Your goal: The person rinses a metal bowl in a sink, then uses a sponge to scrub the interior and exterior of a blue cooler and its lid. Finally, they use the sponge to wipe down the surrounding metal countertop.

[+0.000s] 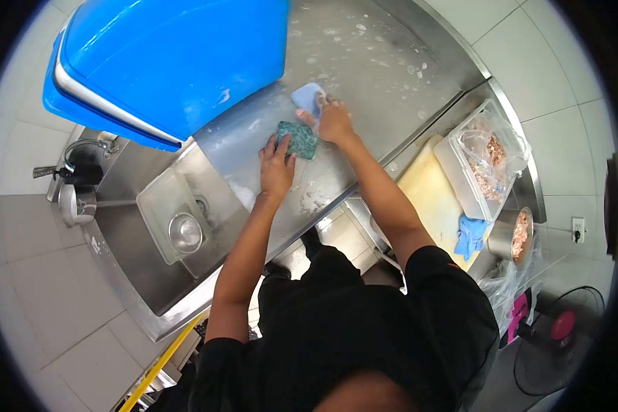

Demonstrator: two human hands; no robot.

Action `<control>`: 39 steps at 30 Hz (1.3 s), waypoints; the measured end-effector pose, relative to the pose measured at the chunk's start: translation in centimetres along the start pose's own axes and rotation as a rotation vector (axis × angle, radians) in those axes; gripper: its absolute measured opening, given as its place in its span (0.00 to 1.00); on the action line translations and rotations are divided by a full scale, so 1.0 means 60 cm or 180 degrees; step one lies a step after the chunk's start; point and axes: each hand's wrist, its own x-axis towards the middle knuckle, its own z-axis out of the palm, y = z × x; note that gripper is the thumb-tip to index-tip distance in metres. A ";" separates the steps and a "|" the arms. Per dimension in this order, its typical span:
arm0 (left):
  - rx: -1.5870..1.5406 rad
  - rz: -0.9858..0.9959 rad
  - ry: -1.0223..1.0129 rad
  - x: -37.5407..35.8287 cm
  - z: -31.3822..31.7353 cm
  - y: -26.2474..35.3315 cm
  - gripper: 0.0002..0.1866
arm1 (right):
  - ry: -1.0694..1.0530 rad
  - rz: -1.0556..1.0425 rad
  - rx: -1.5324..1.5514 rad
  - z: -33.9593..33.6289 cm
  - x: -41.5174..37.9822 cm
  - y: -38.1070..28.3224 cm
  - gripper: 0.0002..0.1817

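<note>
My left hand is on the steel counter, its fingers pressing on the near edge of a green scouring pad. Just beyond and to the right, my right hand grips a pale blue block, which could be a soap bar or a sponge; its fingers partly hide it. Pad and block lie close together, with a small gap between them. Wet suds dot the steel counter around both hands.
A big blue cooler box stands at the back left. A steel sink holds a clear plastic tub and a metal bowl. At right are a cutting board, a meat-filled tub, a blue cloth, a pot and a fan.
</note>
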 end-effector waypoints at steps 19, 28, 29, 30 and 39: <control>-0.1404 -0.1753 -0.0218 0.089 -0.022 -0.061 0.17 | -0.0193 -0.0797 0.0862 0.010 0.033 -0.015 0.30; -0.0078 0.0052 0.0285 0.006 -0.057 -0.065 0.19 | -0.0631 -0.0506 -0.0371 0.014 -0.014 -0.054 0.50; -0.0106 0.0082 0.0337 -0.006 -0.054 -0.079 0.22 | -0.0471 -0.0599 -0.0262 0.035 -0.003 -0.036 0.47; -0.0193 0.0016 0.0406 -0.014 -0.061 -0.072 0.22 | -0.0498 -0.0720 -0.0176 0.021 0.012 -0.031 0.43; 0.0224 -0.0461 0.0579 -0.091 -0.146 -0.099 0.25 | 0.0110 0.0248 -0.0133 -0.054 0.187 0.157 0.30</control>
